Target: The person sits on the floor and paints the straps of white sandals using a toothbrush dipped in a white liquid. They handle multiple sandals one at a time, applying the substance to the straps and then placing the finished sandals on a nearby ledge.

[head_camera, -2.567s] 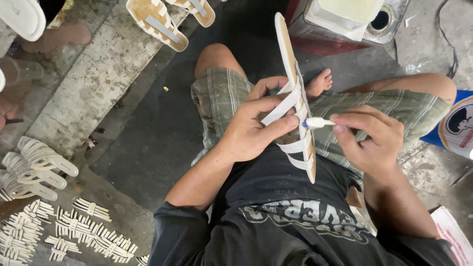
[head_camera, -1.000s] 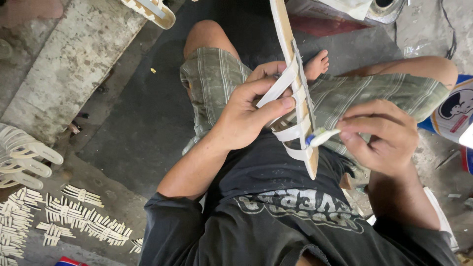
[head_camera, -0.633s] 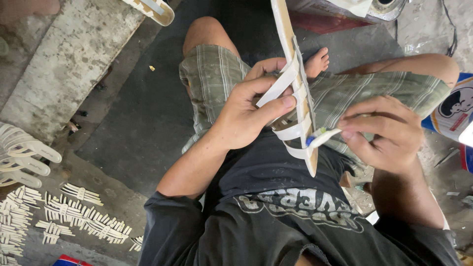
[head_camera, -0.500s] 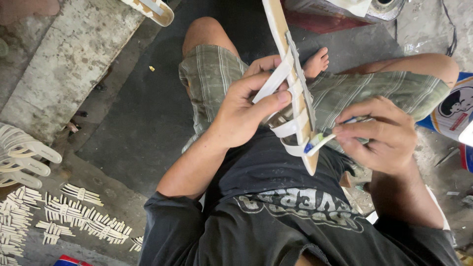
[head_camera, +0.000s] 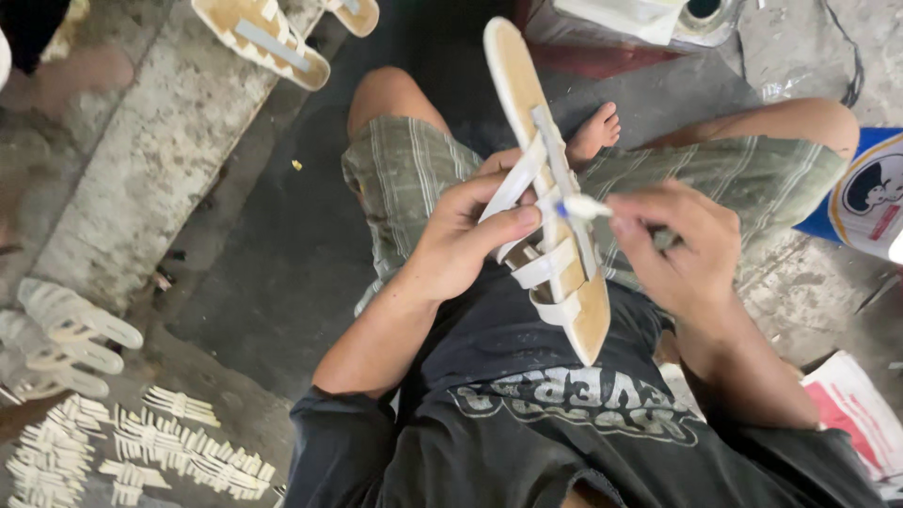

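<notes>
Sandal [head_camera: 550, 188] upright over lap, btwn both hands. L hand [head_camera: 461, 240] grips its straps; R hand [head_camera: 682, 245] pinches small brush [head_camera: 583, 207], tip at straps. Strap pieces [head_camera: 141, 452] on floor at left, well apart.

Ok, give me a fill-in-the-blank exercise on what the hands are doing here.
1. The left hand grips a strappy white ____.
2. The right hand holds a small brush whose tip touches the ____ of the sandal.
3. Rows of loose white straps lie on the ____, at the person's left.
4. The person wears checked ____.

Missing words: sandal; straps; floor; shorts
</notes>
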